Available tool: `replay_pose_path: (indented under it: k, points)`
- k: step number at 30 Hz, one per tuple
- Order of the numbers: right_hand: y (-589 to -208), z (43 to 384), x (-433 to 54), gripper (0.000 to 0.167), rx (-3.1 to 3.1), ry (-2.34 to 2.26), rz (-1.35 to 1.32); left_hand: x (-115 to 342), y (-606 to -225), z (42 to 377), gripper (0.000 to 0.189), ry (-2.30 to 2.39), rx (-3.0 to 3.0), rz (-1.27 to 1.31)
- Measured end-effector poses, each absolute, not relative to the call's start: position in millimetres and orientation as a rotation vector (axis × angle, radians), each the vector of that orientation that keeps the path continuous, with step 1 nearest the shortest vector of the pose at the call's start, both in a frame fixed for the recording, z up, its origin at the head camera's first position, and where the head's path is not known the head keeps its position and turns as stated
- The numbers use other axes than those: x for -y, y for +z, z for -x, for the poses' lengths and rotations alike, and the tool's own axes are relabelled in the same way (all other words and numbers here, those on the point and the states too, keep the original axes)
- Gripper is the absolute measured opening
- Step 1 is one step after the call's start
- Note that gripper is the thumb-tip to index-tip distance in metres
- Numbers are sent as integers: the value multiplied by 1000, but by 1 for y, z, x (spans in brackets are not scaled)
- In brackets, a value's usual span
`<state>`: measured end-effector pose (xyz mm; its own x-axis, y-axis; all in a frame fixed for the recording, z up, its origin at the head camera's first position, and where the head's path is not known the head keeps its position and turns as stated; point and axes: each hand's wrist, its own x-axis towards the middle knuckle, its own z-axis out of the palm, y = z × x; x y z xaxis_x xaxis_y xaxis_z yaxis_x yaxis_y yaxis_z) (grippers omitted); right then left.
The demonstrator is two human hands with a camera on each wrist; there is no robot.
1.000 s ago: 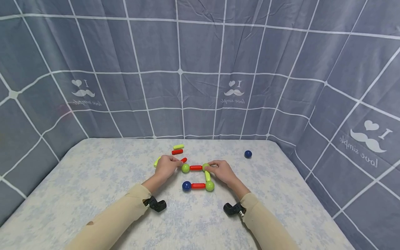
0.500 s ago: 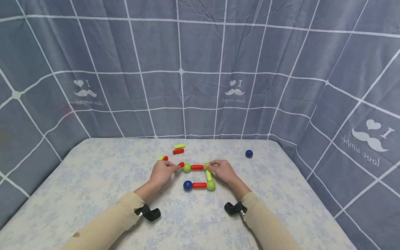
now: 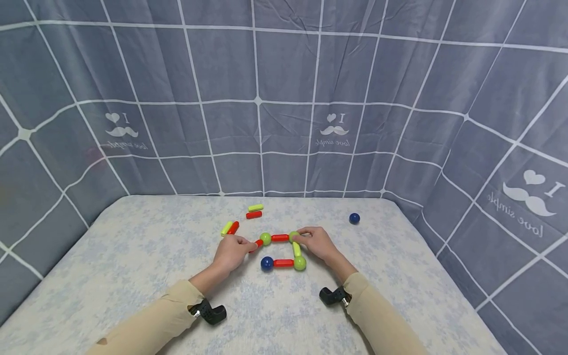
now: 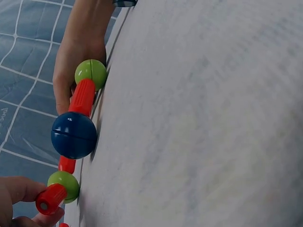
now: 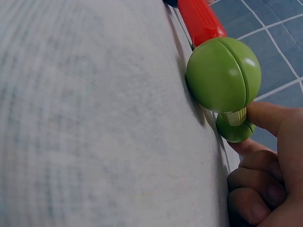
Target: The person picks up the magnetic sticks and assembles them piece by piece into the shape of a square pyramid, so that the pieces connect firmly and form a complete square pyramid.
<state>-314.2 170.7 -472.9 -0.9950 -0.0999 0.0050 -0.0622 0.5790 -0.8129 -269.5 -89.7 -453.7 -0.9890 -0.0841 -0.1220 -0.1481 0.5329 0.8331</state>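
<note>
My left hand [image 3: 230,252] pinches a short red rod [image 3: 256,246] between thumb and fingers. One end of that rod meets a green ball [image 3: 265,238]; its free end faces the left wrist camera [image 4: 44,206]. A second red rod [image 3: 280,237] runs from this ball to the far right green ball [image 3: 293,236], which my right hand [image 3: 317,242] grips with thumb and fingertips. From there a yellow-green rod [image 3: 296,249] leads to a nearer green ball [image 3: 300,263], then a red rod [image 3: 284,263] and a blue ball [image 3: 267,264].
A yellow-green rod [image 3: 227,228] and a red rod [image 3: 233,228] lie just beyond my left hand. Farther back are another red rod [image 3: 254,215] and yellow-green rod [image 3: 255,208]. A loose blue ball [image 3: 354,218] sits at the back right. Grey curtain [image 3: 284,123] surrounds the table.
My left hand has drawn left and nearer, swinging the pinched red rod from behind the left green ball to its near left side. My right hand keeps its hold.
</note>
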Motion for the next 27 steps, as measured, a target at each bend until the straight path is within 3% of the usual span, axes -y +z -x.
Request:
replay_pose_path:
  k: [27]
  points:
    - [-474,316,-171,39,-2753,-1426,152,66,-448,269,37,1387,-2631,156]
